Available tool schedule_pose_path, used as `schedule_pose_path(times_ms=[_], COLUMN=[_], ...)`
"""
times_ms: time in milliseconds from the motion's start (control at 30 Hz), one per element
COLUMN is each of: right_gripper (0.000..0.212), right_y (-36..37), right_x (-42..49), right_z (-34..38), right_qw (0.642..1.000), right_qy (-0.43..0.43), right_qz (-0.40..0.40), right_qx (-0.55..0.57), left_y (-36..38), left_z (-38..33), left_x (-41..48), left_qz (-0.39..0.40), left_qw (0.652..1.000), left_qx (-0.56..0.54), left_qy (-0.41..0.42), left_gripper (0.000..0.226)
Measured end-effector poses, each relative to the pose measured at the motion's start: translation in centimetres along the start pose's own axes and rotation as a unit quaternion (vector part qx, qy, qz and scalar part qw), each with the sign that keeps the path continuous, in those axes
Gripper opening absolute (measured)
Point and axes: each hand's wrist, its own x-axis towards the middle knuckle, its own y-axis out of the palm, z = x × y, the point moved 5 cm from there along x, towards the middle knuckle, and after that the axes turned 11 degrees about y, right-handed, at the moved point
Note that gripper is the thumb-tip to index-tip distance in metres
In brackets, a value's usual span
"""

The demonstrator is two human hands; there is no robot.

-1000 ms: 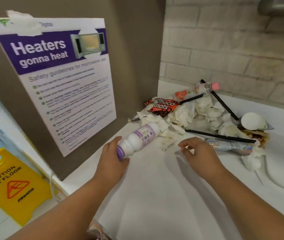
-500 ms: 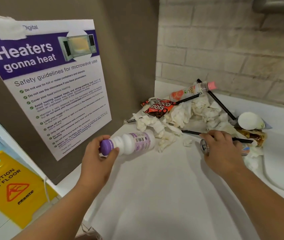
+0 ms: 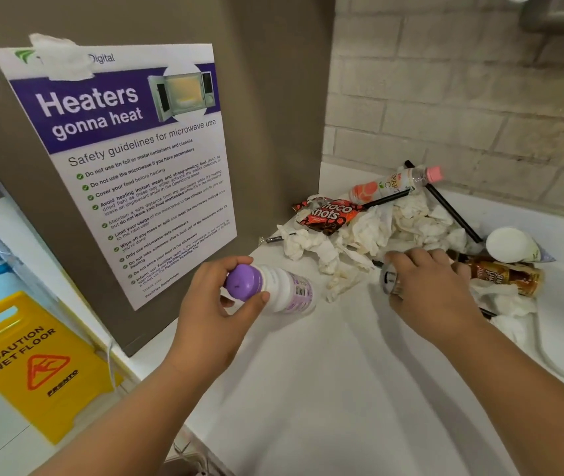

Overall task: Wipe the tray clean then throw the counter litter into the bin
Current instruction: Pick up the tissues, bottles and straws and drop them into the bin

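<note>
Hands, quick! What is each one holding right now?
Left hand: closed on the white bottle with the purple cap.
Right hand: closed on a small clear bottle in the litter.

Near counter (image 3: 325, 389) lies open; litter pile (image 3: 393, 225) crowds the back corner.

My left hand (image 3: 220, 305) reaches forward from the lower left with the forearm bare, the fingers curled and the thumb (image 3: 256, 300) pressed across the front, a closed grip on a white bottle (image 3: 280, 292) at its purple cap end. My right hand (image 3: 426, 290) stretches in from the lower right, palm down, knuckles up, fingers bent over a small can (image 3: 389, 280) in a closed grip. Both wrists are straight, the hands near each other.
</note>
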Motion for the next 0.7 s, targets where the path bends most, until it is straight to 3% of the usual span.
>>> schedule_pose_path(times_ms=[200,433,600,700], right_gripper=[0.058,0.053,0.055,0.056], right_y=[-5.0,-8.7,-9.8,-10.1], right_x=[-1.8,-4.4,-6.9,-9.0], right_z=[4.0,8.3,13.0,16.7], right_qw=[0.984,0.903,0.855,0.848], right_qy=[-0.063,-0.118,-0.155,-0.201], right_qz=[-0.028,-0.011,0.028,0.075], right_qx=[0.167,0.412,0.495,0.485], left_y=[-2.5,-8.5,-14.0,-17.1], left_z=[-1.8,-3.9,-4.1,-3.3], left_x=[0.3,0.0,-1.4,-2.9], left_qz=[0.009,-0.053,-0.105,-0.106], left_qw=[0.997,0.985,0.974,0.97], left_qx=[0.045,0.12,0.138,0.17], left_qy=[0.055,0.116,0.143,0.136], left_gripper=[0.042,0.04,0.034,0.031])
